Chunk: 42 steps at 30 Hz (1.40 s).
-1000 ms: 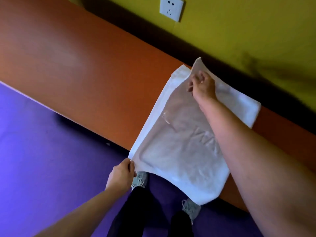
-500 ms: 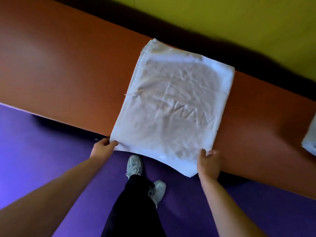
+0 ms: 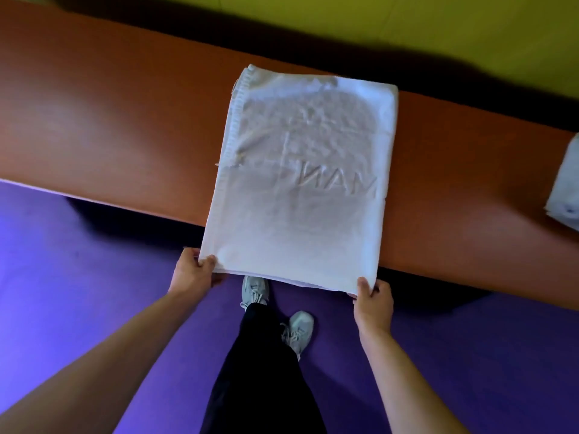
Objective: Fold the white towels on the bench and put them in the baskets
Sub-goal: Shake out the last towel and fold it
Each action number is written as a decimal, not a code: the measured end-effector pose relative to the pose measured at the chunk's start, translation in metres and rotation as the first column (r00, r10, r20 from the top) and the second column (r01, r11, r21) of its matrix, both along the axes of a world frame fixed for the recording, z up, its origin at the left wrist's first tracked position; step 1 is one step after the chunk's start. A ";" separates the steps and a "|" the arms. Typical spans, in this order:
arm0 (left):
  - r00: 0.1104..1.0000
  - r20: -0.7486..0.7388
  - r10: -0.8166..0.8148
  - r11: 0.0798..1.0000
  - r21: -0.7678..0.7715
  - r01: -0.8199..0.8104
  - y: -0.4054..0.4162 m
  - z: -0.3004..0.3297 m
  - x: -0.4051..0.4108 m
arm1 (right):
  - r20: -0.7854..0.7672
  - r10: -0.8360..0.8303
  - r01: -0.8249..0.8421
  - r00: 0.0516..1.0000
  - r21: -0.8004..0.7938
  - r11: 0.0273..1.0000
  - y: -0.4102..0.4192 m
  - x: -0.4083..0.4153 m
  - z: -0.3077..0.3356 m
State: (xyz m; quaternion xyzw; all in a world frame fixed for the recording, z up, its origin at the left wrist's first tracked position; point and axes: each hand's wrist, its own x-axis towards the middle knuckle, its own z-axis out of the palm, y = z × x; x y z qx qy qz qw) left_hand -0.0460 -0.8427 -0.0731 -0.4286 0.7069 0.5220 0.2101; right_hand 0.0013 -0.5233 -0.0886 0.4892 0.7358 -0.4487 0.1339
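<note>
As we look down from the head cam, lines below give what we see.
Towel: white towel (image 3: 300, 189) lies folded flat across an orange bench (image 3: 109, 126), near end hanging past the bench's front edge toward us; raised letters reading "MAN" mirrored show on top, w/ a stitched hem along its left side.
Left hand: our left hand (image 3: 194, 274) pinches the towel's near-left corner, thumb on top, fingers curled under the cloth.
Right hand: our right hand (image 3: 372, 305) grips the near-right corner, thumb on top, fingers tucked below.
Hands vs bench: both hands sit off the bench, just in front of its edge, over the floor, well apart from each other at the towel's 2 corners.
2nd towel: another white towel (image 3: 564, 195) rests on the bench at far right, cut off by the frame; can't tell if it is folded.
Floor: purple floor (image 3: 78, 277) below the bench.
Legs: dark trousers (image 3: 260, 371) and 2 grey shoes (image 3: 297, 330) between our forearms.
Wall: yellow-green wall (image 3: 407, 23) behind the bench, w/ a dark gap between them.
</note>
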 end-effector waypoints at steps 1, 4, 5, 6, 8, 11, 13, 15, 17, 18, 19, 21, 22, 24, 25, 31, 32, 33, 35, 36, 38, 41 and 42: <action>1.000 0.004 0.011 1.000 -0.007 -0.011 0.004 0.005 0.006 | -0.011 -0.001 0.001 1.000 -0.014 1.000 0.004 0.005 0.005; 1.000 0.011 0.020 0.999 -0.048 -0.019 0.013 0.024 0.026 | -0.047 -0.005 0.004 0.999 -0.025 1.000 0.017 0.019 0.020; 0.999 0.001 0.032 0.998 -0.051 -0.032 0.017 0.031 0.031 | -0.062 -0.019 0.017 0.998 -0.025 1.000 0.021 0.023 0.027; 0.999 -0.012 0.052 0.997 -0.051 -0.052 0.021 0.038 0.036 | -0.091 -0.046 0.043 0.995 -0.033 0.999 0.024 0.025 0.035; 0.993 -0.051 0.106 0.993 -0.045 -0.108 0.026 0.054 0.042 | -0.165 -0.114 0.101 0.980 -0.086 0.991 0.028 0.026 0.053; 0.978 -0.137 0.157 0.987 -0.012 -0.160 0.033 0.079 0.038 | -0.272 -0.150 0.121 0.951 -0.122 0.985 0.037 0.010 0.077; 0.959 -0.199 0.203 0.979 0.041 -0.199 0.042 0.096 0.027 | -0.317 -0.144 0.114 0.937 -0.113 0.987 0.045 -0.011 0.090; 0.935 -0.232 0.269 0.963 0.092 -0.254 0.047 0.107 0.011 | -0.362 -0.158 0.112 0.919 -0.146 0.983 0.050 -0.036 0.103; 0.909 -0.249 0.335 0.940 0.163 -0.301 0.046 0.118 -0.009 | -0.400 -0.197 0.115 0.895 -0.221 0.969 0.054 -0.065 0.115; 0.895 -0.255 0.366 0.924 0.218 -0.315 0.045 0.122 -0.020 | -0.414 -0.194 0.091 0.889 -0.256 0.962 0.056 -0.080 0.120; 0.881 -0.263 0.393 0.904 0.284 -0.319 0.044 0.127 -0.031 | -0.438 -0.156 0.030 0.885 -0.281 0.959 0.058 -0.094 0.123; 0.884 -0.302 0.357 0.908 0.333 -0.253 0.040 0.132 -0.054 | -0.486 -0.075 -0.107 0.871 -0.335 0.936 0.061 -0.123 0.125; 0.901 -0.333 0.279 0.940 0.285 -0.186 0.038 0.132 -0.066 | -0.498 -0.020 -0.162 0.867 -0.320 0.934 0.063 -0.136 0.124; 0.924 -0.379 0.061 0.997 0.067 -0.038 0.032 0.128 -0.090 | -0.501 0.098 -0.213 0.860 -0.176 0.961 0.067 -0.164 0.118; 0.924 -0.380 -0.040 0.998 -0.054 0.021 0.029 0.126 -0.101 | -0.501 0.140 -0.219 0.854 -0.102 0.970 0.071 -0.178 0.113; 0.897 -0.271 -0.349 0.860 -0.473 0.192 0.012 0.100 -0.183 | -0.473 0.392 -0.347 0.789 0.184 0.920 0.082 -0.250 0.096; 0.895 -0.261 -0.362 0.851 -0.485 0.203 0.011 0.095 -0.198 | -0.459 0.411 -0.364 0.788 0.192 0.912 0.081 -0.261 0.095; 0.893 -0.268 -0.363 0.858 -0.469 0.208 0.011 0.090 -0.211 | -0.441 0.421 -0.369 0.793 0.204 0.907 0.080 -0.272 0.091; 0.888 -0.297 -0.350 0.887 -0.410 0.213 0.015 0.082 -0.234 | -0.394 0.453 -0.379 0.800 0.253 0.890 0.078 -0.292 0.081; 0.887 -0.306 -0.345 0.895 -0.393 0.213 0.017 0.077 -0.245 | -0.377 0.465 -0.385 0.801 0.270 0.882 0.077 -0.301 0.076; 0.890 -0.290 -0.351 0.894 -0.387 0.227 0.018 0.066 -0.263 | -0.364 0.461 -0.376 0.809 0.283 0.883 0.074 -0.320 0.063; 0.896 -0.240 -0.375 0.881 -0.392 0.264 0.017 0.043 -0.288 | -0.352 0.452 -0.371 0.820 0.274 0.887 0.068 -0.343 0.045; 0.897 -0.222 -0.382 0.876 -0.398 0.274 0.016 0.036 -0.294 | -0.343 0.445 -0.368 0.827 0.267 0.891 0.067 -0.348 0.038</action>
